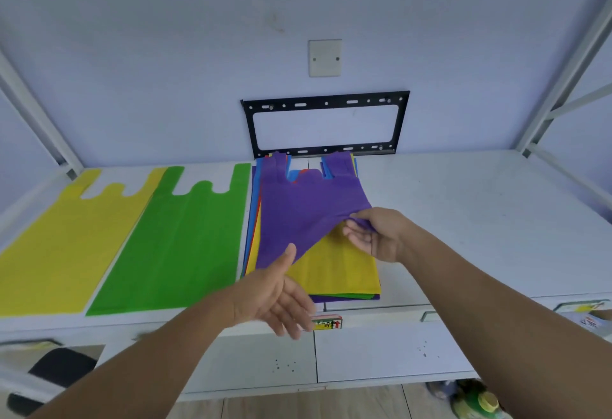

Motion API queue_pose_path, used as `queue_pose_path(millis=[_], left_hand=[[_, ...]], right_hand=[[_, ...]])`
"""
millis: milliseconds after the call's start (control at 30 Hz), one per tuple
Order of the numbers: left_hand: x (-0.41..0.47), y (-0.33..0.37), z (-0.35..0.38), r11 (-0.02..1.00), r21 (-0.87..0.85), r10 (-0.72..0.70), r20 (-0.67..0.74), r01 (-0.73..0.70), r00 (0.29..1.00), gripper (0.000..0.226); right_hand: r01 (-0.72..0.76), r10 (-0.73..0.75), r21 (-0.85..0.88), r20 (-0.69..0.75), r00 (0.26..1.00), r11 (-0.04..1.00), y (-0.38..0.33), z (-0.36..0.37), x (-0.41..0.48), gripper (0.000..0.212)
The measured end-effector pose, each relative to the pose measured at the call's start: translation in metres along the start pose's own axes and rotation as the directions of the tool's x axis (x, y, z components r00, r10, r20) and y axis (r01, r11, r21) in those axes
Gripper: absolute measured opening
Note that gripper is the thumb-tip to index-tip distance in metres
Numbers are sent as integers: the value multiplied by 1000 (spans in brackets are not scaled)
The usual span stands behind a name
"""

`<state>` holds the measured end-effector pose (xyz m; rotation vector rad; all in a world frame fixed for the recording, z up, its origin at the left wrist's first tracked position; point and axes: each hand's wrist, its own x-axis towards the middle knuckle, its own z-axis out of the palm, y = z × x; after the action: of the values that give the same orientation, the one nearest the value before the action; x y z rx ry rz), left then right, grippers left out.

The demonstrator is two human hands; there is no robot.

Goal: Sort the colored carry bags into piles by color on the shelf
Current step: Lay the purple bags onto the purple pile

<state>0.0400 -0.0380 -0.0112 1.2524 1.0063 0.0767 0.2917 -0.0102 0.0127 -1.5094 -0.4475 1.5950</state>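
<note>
Purple bag (298, 216), centre frame: flat, matte, 2 handle loops toward wall, lower right corner peeled off mixed stack (341, 273). Right hand (377, 236) pinches that corner. Left hand (275, 299) fingers loose, holding nothing. Yellow bag (66, 243), green bag (175, 236) lie flat left on shelf (463, 219).

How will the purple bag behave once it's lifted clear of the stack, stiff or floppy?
Probably floppy: the purple bag bends and creases where the right hand pinches its lifted corner. Likely light, since a pinch raises that whole side. It may drag the yellow bag beneath, so the open left hand could steady the stack.
</note>
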Motion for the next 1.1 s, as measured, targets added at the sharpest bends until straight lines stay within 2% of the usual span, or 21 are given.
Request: queue_pose_path(millis=[33, 67, 167, 233, 300, 400, 433, 500, 600, 700, 767, 900, 1000, 1067, 1100], left_hand=[[1, -3, -2, 995, -103, 5, 60, 1, 998, 116], [0, -5, -5, 975, -221, 19, 48, -8, 999, 119], [-1, -12, -21, 838, -534, 28, -168, -114, 985, 117], [1, -14, -35, 735, -658, -15, -257, -164, 966, 112], [3, -10, -41, 689, -709, -64, -263, -148, 963, 97], [12, 1, -36, 752, -654, -149, -295, -86, 944, 46], [16, 3, -32, 772, -631, -169, -310, -70, 936, 35], [28, 1, -27, 822, -568, -213, -367, -37, 905, 28], [41, -3, -24, 914, -405, -235, -491, 19, 839, 17], [52, -2, -24, 993, -98, -113, -623, 66, 774, 14], [54, 14, -22, 998, -11, -59, -665, 70, 744, 14], [69, 85, -19, 992, -119, -42, -660, -49, 750, 14], [88, 166, -12, 961, -187, 42, -629, -203, 777, 17], [99, 225, -2, 931, -170, 146, -637, -322, 757, 17], [101, 252, 5, 913, -143, 199, -660, -381, 725, 14]], right_hand=[[-3, 3, -2, 3, 1000, 1000, -3, -2, -2, 13], [-10, 10, -13, 2, 1000, 1000, -5, -5, -2, 13], [-43, 43, -43, -11, 999, 998, -6, -19, -5, 14], [-63, 62, -87, -10, 998, 994, -3, -29, -5, 13], [-67, 68, -164, -3, 998, 984, 2, -35, -4, 9], [-81, 87, -282, 8, 996, 956, 15, -42, -1, 12], [-98, 104, -317, 4, 995, 943, 20, -44, -1, 14], [-121, 124, -367, -16, 992, 922, 31, -48, 1, 20], [-121, 112, -313, -47, 993, 942, 45, -52, 5, 25], [-56, 38, -302, -63, 997, 952, 48, -51, 10, 24], [11, -32, -317, -59, 998, 948, 38, -52, 14, 26], [136, -149, -285, -22, 989, 949, -28, -65, 16, 22], [250, -248, -220, 40, 968, 943, -109, -87, 15, 23], [326, -322, -144, 55, 945, 934, -163, -107, 12, 30], [362, -358, -100, 57, 932, 927, -187, -118, 7, 31]])
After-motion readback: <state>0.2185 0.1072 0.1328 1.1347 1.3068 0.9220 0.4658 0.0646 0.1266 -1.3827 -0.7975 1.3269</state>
